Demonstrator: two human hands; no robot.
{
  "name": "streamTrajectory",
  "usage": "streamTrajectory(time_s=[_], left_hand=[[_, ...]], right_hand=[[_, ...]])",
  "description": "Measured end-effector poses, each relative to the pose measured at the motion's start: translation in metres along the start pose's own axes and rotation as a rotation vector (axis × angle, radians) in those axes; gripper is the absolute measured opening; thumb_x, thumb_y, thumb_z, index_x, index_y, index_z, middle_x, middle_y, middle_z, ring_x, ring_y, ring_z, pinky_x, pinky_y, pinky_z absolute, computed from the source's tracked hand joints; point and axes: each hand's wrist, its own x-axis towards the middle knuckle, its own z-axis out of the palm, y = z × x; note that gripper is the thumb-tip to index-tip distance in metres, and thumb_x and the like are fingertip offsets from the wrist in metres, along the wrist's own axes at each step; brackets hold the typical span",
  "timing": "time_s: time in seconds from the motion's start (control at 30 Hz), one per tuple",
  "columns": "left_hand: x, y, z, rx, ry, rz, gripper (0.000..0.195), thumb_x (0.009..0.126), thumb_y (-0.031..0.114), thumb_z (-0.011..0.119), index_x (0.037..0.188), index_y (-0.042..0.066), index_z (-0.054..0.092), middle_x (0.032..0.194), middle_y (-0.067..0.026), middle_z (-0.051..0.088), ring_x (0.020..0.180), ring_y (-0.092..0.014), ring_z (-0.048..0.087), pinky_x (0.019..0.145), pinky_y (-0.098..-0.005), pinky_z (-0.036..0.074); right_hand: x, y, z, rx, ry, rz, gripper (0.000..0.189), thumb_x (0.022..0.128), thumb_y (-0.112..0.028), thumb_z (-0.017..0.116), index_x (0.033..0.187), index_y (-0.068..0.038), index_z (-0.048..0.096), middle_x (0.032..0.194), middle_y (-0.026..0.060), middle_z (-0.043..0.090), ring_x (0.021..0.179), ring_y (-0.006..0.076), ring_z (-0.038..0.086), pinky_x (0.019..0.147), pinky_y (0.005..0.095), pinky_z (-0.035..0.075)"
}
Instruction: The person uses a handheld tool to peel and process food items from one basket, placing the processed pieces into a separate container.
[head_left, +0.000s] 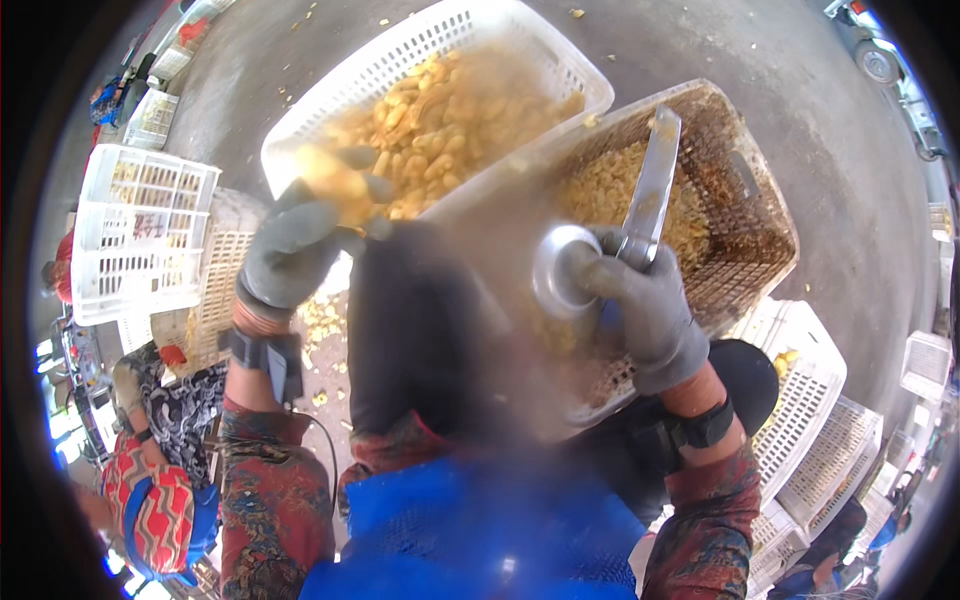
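Note:
My left hand (292, 247), in a grey glove, grips a pale yellow knobbly piece of produce (334, 184), blurred, its kind unclear. It is raised by the near left side of a white plastic crate (319, 94) heaped with similar yellow pieces (431, 139). My gloved right hand (645, 307) holds a broad-bladed knife (654, 180), blade pointing away from me. A round shiny metal object (564, 271) shows at that hand's thumb; whether it is also gripped cannot be told. Both lie over a stained brown-white crate (772, 210) containing pale scraps (600, 176).
White crates (142, 232) are stacked at the left, with more crates (799, 390) at the right. Another person in a patterned red top (146, 502) sits at lower left. Scraps (322, 319) litter the concrete floor (247, 82). A wheeled vehicle (877, 64) stands far right. Haze blurs the centre.

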Motion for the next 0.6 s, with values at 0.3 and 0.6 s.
streamTrajectory(time_s=[0.3, 0.6], left_hand=[[-0.022, -0.088, 0.110, -0.650, -0.138, -0.361, 0.043, 0.095, 0.039, 0.051, 0.115, 0.001, 0.057, 0.084, -0.0101, 0.061, 0.061, -0.016, 0.054, 0.051, -0.0254, 0.041], [-0.034, -0.107, 0.124, 0.733, -0.054, 0.304, 0.046, 0.086, 0.022, 0.073, 0.124, 0.007, 0.052, 0.104, -0.0078, 0.066, 0.093, -0.022, 0.067, 0.079, -0.0324, 0.053]], right_hand=[[-0.014, -0.007, -0.006, 0.235, 0.236, 0.154, 0.025, 0.087, -0.017, 0.068, 0.103, 0.002, 0.068, 0.077, 0.0037, 0.066, 0.054, 0.0100, 0.057, 0.048, 0.0219, 0.044], [-0.024, 0.010, 0.014, 0.059, 0.149, 0.158, 0.027, 0.083, -0.003, 0.071, 0.109, 0.003, 0.068, 0.081, 0.0041, 0.068, 0.055, 0.0083, 0.057, 0.049, 0.0222, 0.046]])
